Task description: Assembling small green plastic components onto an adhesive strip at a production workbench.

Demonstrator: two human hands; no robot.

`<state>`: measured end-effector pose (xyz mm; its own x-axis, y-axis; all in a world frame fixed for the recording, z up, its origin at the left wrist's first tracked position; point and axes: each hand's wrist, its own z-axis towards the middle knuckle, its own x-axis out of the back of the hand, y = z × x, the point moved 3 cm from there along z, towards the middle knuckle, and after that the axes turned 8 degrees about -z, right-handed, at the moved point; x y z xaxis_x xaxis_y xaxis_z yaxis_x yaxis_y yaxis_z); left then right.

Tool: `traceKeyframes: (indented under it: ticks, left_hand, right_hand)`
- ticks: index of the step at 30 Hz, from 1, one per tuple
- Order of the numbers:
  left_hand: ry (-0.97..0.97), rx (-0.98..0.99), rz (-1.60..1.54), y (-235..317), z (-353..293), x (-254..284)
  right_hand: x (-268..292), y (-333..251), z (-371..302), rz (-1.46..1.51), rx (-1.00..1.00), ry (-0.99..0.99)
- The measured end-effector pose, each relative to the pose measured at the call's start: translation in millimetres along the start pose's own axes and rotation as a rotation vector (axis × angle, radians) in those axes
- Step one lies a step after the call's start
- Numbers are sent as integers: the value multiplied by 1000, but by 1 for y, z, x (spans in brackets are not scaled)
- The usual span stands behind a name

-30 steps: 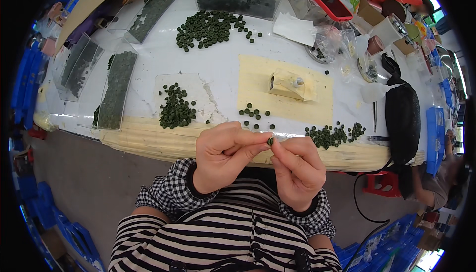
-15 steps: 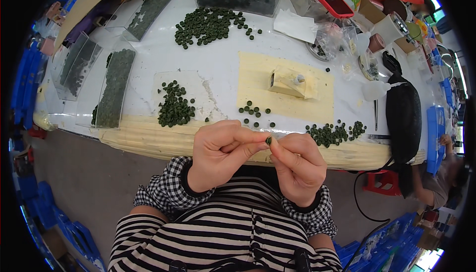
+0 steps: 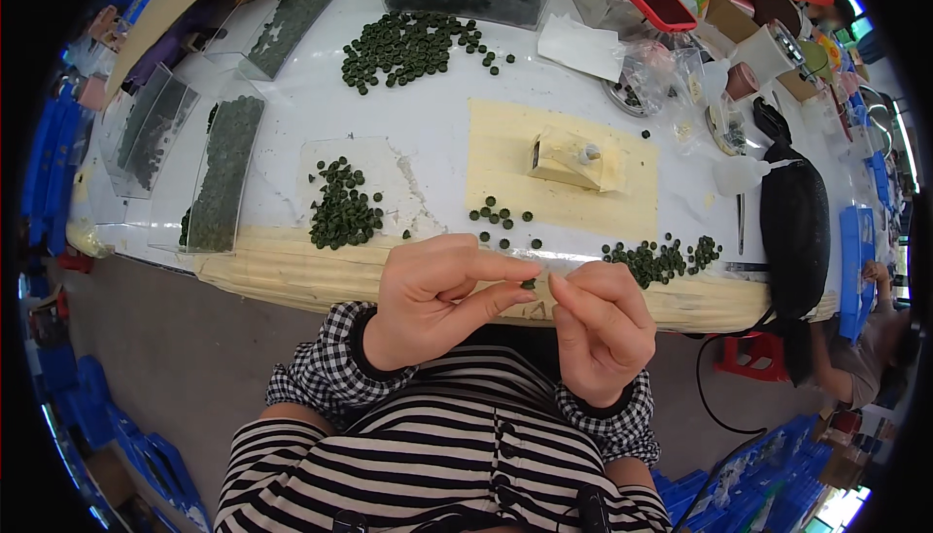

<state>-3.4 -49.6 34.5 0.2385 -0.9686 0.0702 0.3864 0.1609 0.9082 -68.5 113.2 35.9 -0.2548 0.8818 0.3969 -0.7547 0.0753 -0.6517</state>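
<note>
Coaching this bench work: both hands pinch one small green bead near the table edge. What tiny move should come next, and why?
Probably bring the green bead, pinched between the left hand and right hand, forward to the small block on the yellow mat; it sits unoccupied straight ahead.

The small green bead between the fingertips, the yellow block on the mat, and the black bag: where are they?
small green bead [image 3: 528,283]: head view, its visible edge.
yellow block [image 3: 569,158]: head view, top face.
black bag [image 3: 794,227]: head view, middle.
</note>
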Motion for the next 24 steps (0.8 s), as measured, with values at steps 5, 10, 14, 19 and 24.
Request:
traceKeyframes:
  ticks: [5, 10, 14, 19, 24]
  left_hand:
    - [38, -138, 149, 4, -3, -2]
    - [28, -158, 185, 4, -5, -2]
    - [37, -158, 161, 3, -6, -3]
    - [-20, -67, 194, 3, -3, -3]
    - [-110, 54, 335, -12, -1, -7]
  right_hand:
    - [8, 3, 0, -38, -49, 50]
    - [11, 4, -2, -55, -66, 56]
    - [12, 6, -3, -52, -74, 73]
    - [17, 9, -4, -69, -103, 103]
    - [27, 18, -3, -234, -236, 130]
